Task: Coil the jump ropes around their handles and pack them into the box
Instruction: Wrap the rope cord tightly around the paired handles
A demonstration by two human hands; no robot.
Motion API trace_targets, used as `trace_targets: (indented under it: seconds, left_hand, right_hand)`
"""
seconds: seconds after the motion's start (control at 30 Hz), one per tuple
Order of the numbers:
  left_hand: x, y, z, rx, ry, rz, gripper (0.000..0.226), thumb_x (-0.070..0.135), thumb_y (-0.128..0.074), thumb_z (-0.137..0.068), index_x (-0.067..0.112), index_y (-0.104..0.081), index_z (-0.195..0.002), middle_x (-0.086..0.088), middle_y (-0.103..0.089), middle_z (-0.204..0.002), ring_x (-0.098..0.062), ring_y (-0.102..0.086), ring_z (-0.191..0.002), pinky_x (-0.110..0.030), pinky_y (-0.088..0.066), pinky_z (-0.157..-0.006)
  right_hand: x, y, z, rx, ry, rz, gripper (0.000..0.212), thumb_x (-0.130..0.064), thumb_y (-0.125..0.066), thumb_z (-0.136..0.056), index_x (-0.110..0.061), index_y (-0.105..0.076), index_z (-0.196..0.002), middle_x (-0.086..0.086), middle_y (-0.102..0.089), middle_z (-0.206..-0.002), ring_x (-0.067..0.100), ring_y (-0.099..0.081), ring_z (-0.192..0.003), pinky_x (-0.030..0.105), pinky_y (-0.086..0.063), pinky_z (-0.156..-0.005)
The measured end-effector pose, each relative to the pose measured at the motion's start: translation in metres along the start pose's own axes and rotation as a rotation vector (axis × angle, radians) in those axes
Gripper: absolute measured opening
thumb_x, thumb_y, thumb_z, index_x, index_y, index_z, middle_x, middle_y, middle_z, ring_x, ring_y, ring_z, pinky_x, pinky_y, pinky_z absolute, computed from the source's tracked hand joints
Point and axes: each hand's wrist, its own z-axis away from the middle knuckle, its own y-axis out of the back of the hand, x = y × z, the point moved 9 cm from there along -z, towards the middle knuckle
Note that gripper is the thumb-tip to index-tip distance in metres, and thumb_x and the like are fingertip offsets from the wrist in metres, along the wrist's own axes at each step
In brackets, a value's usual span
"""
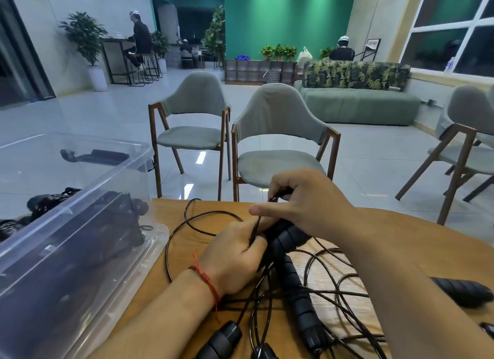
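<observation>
Head view: the left hand (235, 254) grips the paired handles (288, 238) over the middle of the tabletop (192, 246), near its far edge. Their long axis seems to run crosswise, the free end pointing right, beneath the right hand (302, 200). That hand, just beyond them, pinches the loose cord (256, 225) taut above the handles. The next wrap likely crosses that axis. The box (128, 163) stands at the left edge
</observation>
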Motion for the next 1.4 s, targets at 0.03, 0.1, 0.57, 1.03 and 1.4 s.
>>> trace_targets:
  seconds: [0.03, 0.1, 0.57, 1.03, 1.4]
  left_hand:
    - [0.004, -0.001, 0.001, 0.004, -0.041, -0.003, 0.030, 0.029, -0.047, -0.106, 0.045, -0.064, -0.124, 0.012, -0.072, -0.094, -0.013, -0.069, -0.088, -0.038, -0.056, -0.072]
    - [0.006, 0.000, 0.000, 0.021, -0.076, 0.017, 0.034, 0.028, -0.048, -0.105, 0.045, -0.056, -0.133, 0.005, -0.071, -0.090, -0.019, -0.068, -0.081, -0.045, -0.056, -0.068]
    - [0.009, 0.028, 0.008, 0.302, -0.146, 0.321, 0.033, 0.015, -0.043, -0.100, 0.018, -0.067, -0.123, 0.001, -0.067, -0.091, -0.018, -0.065, -0.078, -0.026, -0.051, -0.063]
    - [-0.053, 0.045, 0.006, 0.551, 0.291, 0.706, 0.035, 0.021, -0.035, -0.111, 0.016, -0.070, -0.114, -0.018, -0.073, -0.095, -0.023, -0.062, -0.064, -0.032, -0.052, -0.051]
    - [-0.063, 0.059, 0.010, 0.738, 0.370, 0.414, 0.035, 0.044, -0.034, -0.113, 0.025, -0.059, -0.099, -0.012, -0.064, -0.087, -0.030, -0.065, -0.078, -0.045, -0.055, -0.065]
  right_hand:
    - [0.007, 0.002, 0.000, -0.005, -0.024, -0.033, 0.043, -0.073, -0.082, -0.072, -0.033, -0.067, -0.073, -0.017, -0.062, -0.067, 0.006, -0.056, -0.066, 0.026, -0.044, -0.061]
    - [0.018, 0.007, 0.001, -0.020, -0.067, -0.135, 0.040, -0.064, -0.086, -0.075, -0.028, -0.070, -0.080, -0.012, -0.060, -0.062, 0.005, -0.052, -0.058, 0.020, -0.040, -0.056]
    - [0.046, -0.044, 0.002, -0.065, -0.331, -0.268, 0.035, -0.004, -0.060, -0.104, -0.027, -0.057, -0.078, -0.010, -0.057, -0.078, 0.006, -0.054, -0.074, 0.006, -0.042, -0.061]
    - [0.033, -0.084, 0.010, -0.257, -0.230, -0.071, 0.027, -0.047, -0.052, -0.111, -0.034, -0.067, -0.093, -0.010, -0.063, -0.076, 0.008, -0.056, -0.071, 0.029, -0.041, -0.064]
    - [0.019, -0.065, 0.016, -0.458, -0.121, 0.213, 0.023, -0.053, -0.052, -0.108, -0.038, -0.068, -0.103, -0.016, -0.061, -0.088, 0.003, -0.055, -0.084, 0.026, -0.038, -0.067]
